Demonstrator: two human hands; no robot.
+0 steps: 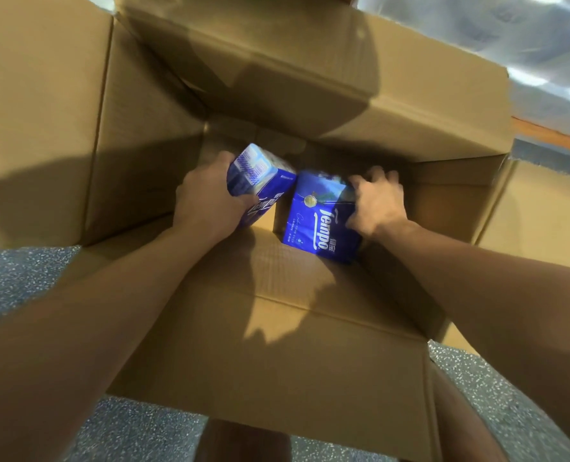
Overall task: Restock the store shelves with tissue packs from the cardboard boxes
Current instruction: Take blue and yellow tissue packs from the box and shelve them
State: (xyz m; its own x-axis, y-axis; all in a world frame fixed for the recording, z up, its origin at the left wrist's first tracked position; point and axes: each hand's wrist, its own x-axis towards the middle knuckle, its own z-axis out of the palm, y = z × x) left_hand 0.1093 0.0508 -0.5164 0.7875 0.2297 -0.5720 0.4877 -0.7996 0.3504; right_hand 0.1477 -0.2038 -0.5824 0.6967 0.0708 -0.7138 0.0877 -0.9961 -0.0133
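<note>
Left hand gripped a tilted blue plastic-wrapped tissue pack at frame centre; right hand clutched a second blue tissue pack deep inside the open brown cardboard box; one-handed grips risked slipping on glossy wrap.

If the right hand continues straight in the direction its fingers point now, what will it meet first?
Probably the far inner wall of the cardboard box. The right hand grips the right tissue pack, fingers pointing up and left in the picture, deeper into the box. Depth is unclear, so it might meet the box floor instead.
</note>
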